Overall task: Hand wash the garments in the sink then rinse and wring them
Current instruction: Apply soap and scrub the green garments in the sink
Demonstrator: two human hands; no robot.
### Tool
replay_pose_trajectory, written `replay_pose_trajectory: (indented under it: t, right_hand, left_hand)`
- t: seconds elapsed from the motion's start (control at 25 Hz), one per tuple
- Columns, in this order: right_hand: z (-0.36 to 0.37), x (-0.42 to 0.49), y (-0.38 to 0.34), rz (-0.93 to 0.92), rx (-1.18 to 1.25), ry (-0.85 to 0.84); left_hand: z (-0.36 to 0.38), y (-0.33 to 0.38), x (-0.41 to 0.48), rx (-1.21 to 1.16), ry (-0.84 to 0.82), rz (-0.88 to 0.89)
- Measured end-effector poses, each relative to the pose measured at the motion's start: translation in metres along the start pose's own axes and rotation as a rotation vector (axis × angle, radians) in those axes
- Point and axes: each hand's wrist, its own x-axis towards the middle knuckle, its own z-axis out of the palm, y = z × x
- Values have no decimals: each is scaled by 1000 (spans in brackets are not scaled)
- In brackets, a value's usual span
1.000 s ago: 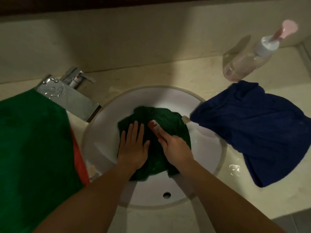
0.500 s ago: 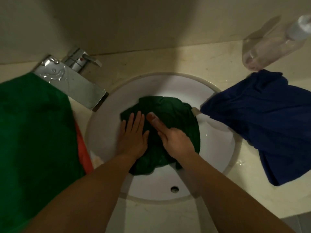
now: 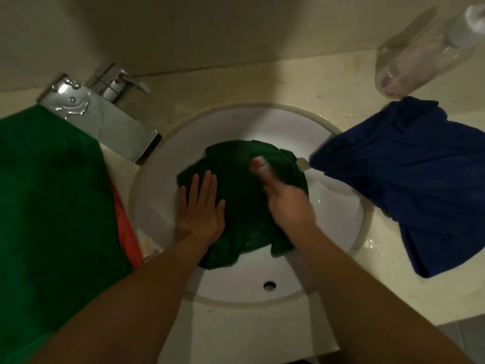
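A dark green garment (image 3: 236, 166) lies bunched in the white round sink (image 3: 262, 119). My left hand (image 3: 200, 208) presses flat on the garment's left part, fingers straight. My right hand (image 3: 286, 203), blurred by motion, rests on the garment's right part and grips a small red and white object (image 3: 258, 164); I cannot tell whether it is a brush or a piece of soap. Its tip touches the cloth near the far edge.
A blue garment (image 3: 409, 174) hangs over the sink's right rim onto the counter. A large green cloth (image 3: 52, 206) with an orange one (image 3: 126, 232) beneath covers the left counter. A chrome faucet (image 3: 105, 119) stands at the back left, a clear pump bottle (image 3: 420, 53) at the back right.
My right hand has slid the red and white object rightward and farther along the green garment, away from my left hand. My left hand stays flat on the cloth.
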Motion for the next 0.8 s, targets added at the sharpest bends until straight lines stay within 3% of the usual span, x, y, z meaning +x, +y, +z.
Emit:
replay_pose_trajectory:
  t: [0.08,0.16,0.32,0.4,0.48,0.56,0.64,0.8]
  right_hand:
    - [-24,7,26,119,-6,220]
    - [-23,3,18,72,53,302]
    - [23,-6,-17,-263,-143,-66]
    - [4,3,1,-95,-78,-37]
    - [-20,7,27,99,-37,123]
    - [-27,0,32,67,-122,214]
    - [-15,-8,14,-11,-42,160]
    - [34,-31,-13,-175,85,-6]
  left_hand:
    - [0,1,-1,-6,-3,11]
    - [0,1,-2,-21,18,6]
    - [0,2,0,-6,4,10]
    - [1,-1,0,1,-12,19]
    - [-2,-1,-2,15,-22,37]
    - [-7,-3,2,32,-108,58]
    - [-20,-12,6,58,-213,138]
    - [-42,-54,5,271,-37,502]
